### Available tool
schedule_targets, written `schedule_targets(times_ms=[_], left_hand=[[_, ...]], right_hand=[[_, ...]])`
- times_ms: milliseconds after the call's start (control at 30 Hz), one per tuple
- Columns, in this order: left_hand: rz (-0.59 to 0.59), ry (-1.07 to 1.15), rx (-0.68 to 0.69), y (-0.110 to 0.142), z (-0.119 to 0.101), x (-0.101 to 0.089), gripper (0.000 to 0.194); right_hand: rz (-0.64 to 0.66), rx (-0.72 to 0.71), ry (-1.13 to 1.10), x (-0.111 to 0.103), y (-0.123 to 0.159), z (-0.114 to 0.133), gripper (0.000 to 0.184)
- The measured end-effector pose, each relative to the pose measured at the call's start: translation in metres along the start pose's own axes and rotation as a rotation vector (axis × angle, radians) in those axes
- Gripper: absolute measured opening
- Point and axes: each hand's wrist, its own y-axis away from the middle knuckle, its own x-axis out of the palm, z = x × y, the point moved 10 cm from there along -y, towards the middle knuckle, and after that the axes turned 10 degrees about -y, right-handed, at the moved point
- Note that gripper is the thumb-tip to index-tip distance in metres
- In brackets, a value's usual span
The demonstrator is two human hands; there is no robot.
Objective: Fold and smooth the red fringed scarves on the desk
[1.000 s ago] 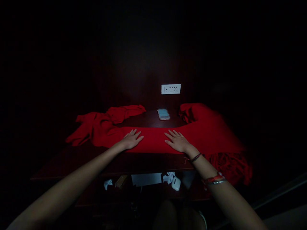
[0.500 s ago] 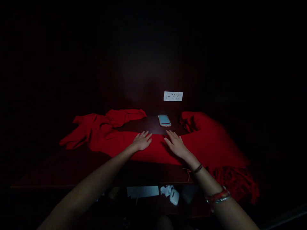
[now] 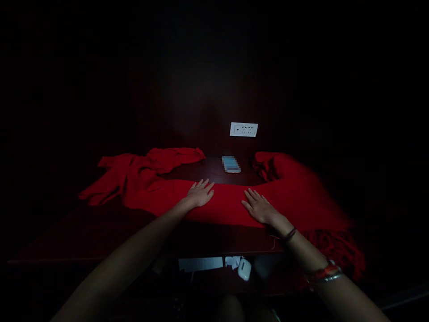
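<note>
A long red scarf (image 3: 228, 203) with fringe lies across a dark wooden desk (image 3: 110, 235). Its middle is a flat folded band, while the left part is rumpled and the right part bends back, with fringe hanging at the front edge. My left hand (image 3: 200, 194) rests palm down on the band, fingers spread. To its right, my right hand (image 3: 259, 208) also lies flat on the scarf with its fingers stretched out. Neither hand grips the fabric.
Behind the scarf lies a phone (image 3: 231, 164), its screen blurred. A white socket plate (image 3: 244, 129) is on the back wall. Below the desktop, a shelf or drawer holds a white earbud case (image 3: 244, 270), crumpled paper (image 3: 232, 261) and a pale flat sheet (image 3: 201, 264). The surroundings are very dark.
My left hand has shifted a little to the right along the scarf. My right hand has slid right, widening the gap between them since half a second ago. The view has tilted slightly.
</note>
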Motion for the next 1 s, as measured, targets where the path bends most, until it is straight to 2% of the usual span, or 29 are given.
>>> schedule_targets(times_ms=[67,133,200,267,367,500,567,633,733,833,900,1000], left_hand=[[0.002,-0.003,-0.004,0.0,0.0,0.0,0.052],[-0.007,-0.008,-0.008,-0.001,0.001,0.001,0.051],[-0.016,-0.012,-0.012,-0.001,0.002,0.002,0.051],[-0.022,-0.014,-0.012,-0.001,0.003,0.003,0.051],[-0.029,-0.018,-0.01,-0.002,0.004,0.003,0.05],[-0.027,-0.015,-0.007,-0.002,0.003,0.002,0.05],[-0.02,-0.013,-0.008,-0.002,0.003,0.002,0.05],[-0.018,-0.011,-0.009,-0.001,0.002,0.001,0.05],[-0.019,-0.012,-0.015,0.0,0.003,0.0,0.05],[-0.024,-0.018,-0.016,0.001,0.003,0.001,0.049],[-0.034,-0.022,-0.015,0.001,0.003,0.0,0.049],[-0.039,-0.028,-0.011,0.0,0.003,0.0,0.05]], right_hand=[[-0.027,-0.034,-0.017,-0.006,0.0,0.013,0.064],[-0.064,-0.143,-0.052,-0.008,-0.004,0.045,0.064],[-0.054,-0.224,-0.092,-0.002,-0.009,0.076,0.063],[-0.008,-0.234,-0.095,0.008,-0.014,0.089,0.063],[0.058,-0.192,-0.068,0.018,-0.016,0.072,0.063],[0.041,-0.069,-0.026,0.008,-0.008,0.01,0.063],[0.019,-0.004,-0.019,0.001,-0.004,-0.009,0.063],[-0.008,0.004,-0.039,-0.004,-0.001,-0.003,0.064],[-0.059,-0.143,-0.098,-0.004,0.001,0.047,0.065],[0.013,-0.261,-0.124,0.011,0.005,0.089,0.065],[0.049,-0.264,-0.107,0.019,0.009,0.09,0.064],[0.035,-0.192,-0.069,0.016,0.015,0.053,0.062]])
